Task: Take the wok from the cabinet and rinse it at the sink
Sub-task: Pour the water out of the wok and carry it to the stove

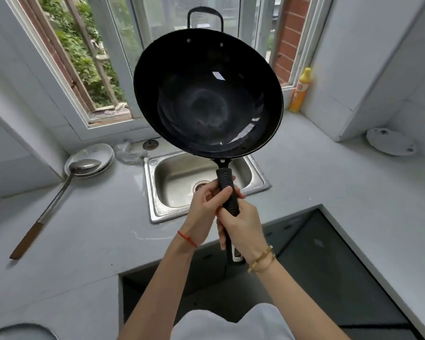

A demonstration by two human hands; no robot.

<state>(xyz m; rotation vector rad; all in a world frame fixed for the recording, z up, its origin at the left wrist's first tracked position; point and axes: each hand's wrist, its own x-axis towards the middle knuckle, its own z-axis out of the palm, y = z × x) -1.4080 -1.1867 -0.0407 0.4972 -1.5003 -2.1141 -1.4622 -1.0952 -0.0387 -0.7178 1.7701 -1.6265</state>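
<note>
Wok up over the sink

My left hand [207, 204] and right hand [243, 229] both wrap the wok [207, 94] handle tight, steadying its weight above the sink [179, 177] before rinsing.

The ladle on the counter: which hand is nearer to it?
Left. The left hand grips the wok handle on the side toward the ladle; the right hand grips lower, on the side away from it.
</note>
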